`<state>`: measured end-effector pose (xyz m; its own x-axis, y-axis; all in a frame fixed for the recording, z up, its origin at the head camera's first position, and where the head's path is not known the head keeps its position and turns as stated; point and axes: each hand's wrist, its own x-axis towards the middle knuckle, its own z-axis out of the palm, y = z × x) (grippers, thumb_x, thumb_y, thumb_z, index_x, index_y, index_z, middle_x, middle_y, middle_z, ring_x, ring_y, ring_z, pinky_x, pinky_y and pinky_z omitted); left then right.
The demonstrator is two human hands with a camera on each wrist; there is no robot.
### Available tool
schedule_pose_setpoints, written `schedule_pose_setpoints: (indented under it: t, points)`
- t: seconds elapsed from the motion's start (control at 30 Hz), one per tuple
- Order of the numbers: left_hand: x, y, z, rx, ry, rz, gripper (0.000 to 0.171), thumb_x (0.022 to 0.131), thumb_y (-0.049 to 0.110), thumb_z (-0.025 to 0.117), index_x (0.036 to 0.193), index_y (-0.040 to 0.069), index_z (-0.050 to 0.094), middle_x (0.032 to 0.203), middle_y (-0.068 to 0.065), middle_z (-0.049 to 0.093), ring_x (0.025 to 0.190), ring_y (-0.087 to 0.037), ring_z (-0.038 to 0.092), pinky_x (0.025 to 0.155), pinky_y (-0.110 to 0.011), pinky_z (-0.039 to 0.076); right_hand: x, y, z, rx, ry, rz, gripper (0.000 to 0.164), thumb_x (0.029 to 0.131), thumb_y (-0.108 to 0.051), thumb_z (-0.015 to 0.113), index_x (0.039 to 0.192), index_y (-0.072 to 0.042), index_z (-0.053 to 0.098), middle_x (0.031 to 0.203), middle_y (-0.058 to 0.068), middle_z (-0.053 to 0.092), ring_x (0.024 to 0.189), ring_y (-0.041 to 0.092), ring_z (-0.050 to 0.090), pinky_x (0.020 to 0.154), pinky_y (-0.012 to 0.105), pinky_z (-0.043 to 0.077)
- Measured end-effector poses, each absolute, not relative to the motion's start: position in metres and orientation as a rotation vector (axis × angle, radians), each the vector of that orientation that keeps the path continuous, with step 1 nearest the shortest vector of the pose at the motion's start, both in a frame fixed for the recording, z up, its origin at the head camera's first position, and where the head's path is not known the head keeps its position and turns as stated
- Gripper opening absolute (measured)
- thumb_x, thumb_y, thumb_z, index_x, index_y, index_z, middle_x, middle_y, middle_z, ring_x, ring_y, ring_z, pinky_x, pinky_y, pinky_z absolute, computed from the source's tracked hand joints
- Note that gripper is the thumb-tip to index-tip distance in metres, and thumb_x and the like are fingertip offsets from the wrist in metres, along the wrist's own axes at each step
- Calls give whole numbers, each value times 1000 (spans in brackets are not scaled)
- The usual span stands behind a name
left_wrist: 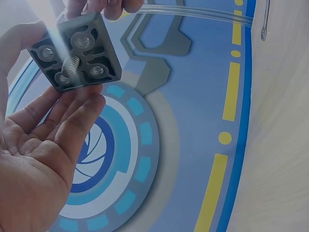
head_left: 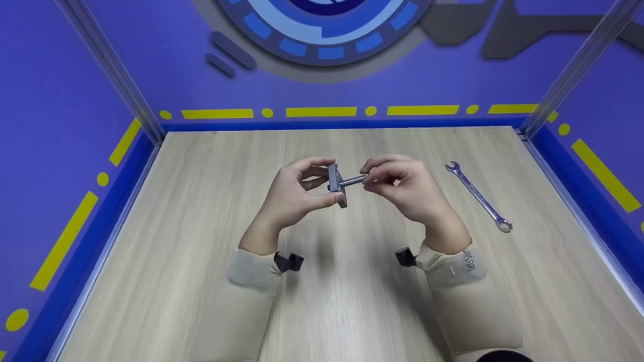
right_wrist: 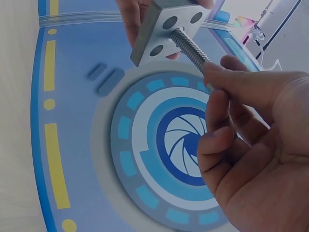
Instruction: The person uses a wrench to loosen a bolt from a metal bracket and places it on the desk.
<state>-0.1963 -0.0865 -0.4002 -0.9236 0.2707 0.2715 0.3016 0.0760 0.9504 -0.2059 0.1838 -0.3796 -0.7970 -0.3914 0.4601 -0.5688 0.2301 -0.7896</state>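
Grey sq. plate pinched in wide L grip; R grip, nearly closed, pinches threaded rod.

Enclosed workshop-type setting: wood-grain tabletop beneath the right hand, combination wrench to its right, printed blue panels and metal posts beyond.

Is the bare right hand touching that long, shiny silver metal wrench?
Apart: the head view shows a strip of pale wood-grain tabletop between the right hand and the wrench.
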Motion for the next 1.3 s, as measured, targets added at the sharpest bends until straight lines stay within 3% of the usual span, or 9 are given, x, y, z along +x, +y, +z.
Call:
schedule_pose_setpoints:
  t: [0.13, 0.27, 0.37, 0.47, 0.67, 0.87, 1.1, 1.3]
  points:
    - [-197, -86, -402, -614, -2272, -2022, 67, 85, 12, 99, 146, 3, 72, 144, -15, 74, 133, -26, 76, 119, -28, 63, -205, 185, -377, 873, -2379, 1610, 18, 91, 8, 87, 106, -2, 89, 117, 13, 81, 84, 6, 67, 69, 14, 55]
    - [-196, -86, -402, -609, -2239, -2019, 67, 85, 10, 98, 145, 2, 72, 141, -15, 75, 132, -26, 76, 118, -28, 63, -204, 185, -374, 727, -2481, 1693, 22, 102, -7, 84, 123, -3, 86, 110, 8, 83, 75, 9, 68, 65, 18, 56]
    - [-196, -85, -402, -607, -2232, -2014, 67, 84, 10, 99, 145, 1, 72, 140, -14, 76, 131, -26, 76, 118, -28, 64, -205, 183, -374, 636, -2546, 1724, 22, 110, -19, 77, 121, -2, 86, 97, 10, 85, 68, 11, 71, 63, 21, 57]
    - [-196, -83, -401, -613, -2242, -2008, 67, 84, 11, 99, 145, 0, 72, 140, -14, 75, 131, -26, 76, 117, -28, 64, -206, 181, -373, 600, -2589, 1701, 26, 111, -23, 75, 113, 0, 87, 87, 9, 83, 63, 12, 71, 61, 22, 59]
    - [-196, -82, -402, -628, -2262, -1994, 67, 85, 11, 98, 146, 1, 71, 141, -14, 75, 132, -27, 76, 117, -27, 64, -205, 182, -372, 633, -2559, 1723, 19, 108, -13, 78, 115, 4, 84, 91, 10, 81, 71, 13, 72, 68, 23, 66]
    - [-197, -83, -403, -628, -2268, -1992, 68, 87, 11, 98, 148, 0, 70, 142, -14, 73, 134, -27, 76, 118, -26, 63, -203, 184, -373, 676, -2489, 1722, 18, 103, -4, 82, 119, 2, 84, 95, 7, 79, 77, 10, 68, 67, 18, 59]
    - [-198, -83, -404, -631, -2245, -2045, 68, 88, 8, 96, 148, -4, 67, 144, -18, 72, 135, -29, 74, 119, -28, 62, -202, 185, -374, 829, -2381, 1592, 19, 96, 9, 82, 110, -2, 87, 120, 15, 84, 87, 9, 70, 73, 16, 60]
    - [-199, -82, -406, -622, -2214, -2098, 66, 86, 6, 96, 146, -1, 69, 145, -20, 72, 134, -28, 74, 120, -30, 62, -203, 185, -376, 869, -2342, 1582, 19, 93, 15, 81, 104, 0, 87, 119, 17, 83, 90, 8, 71, 72, 15, 59]
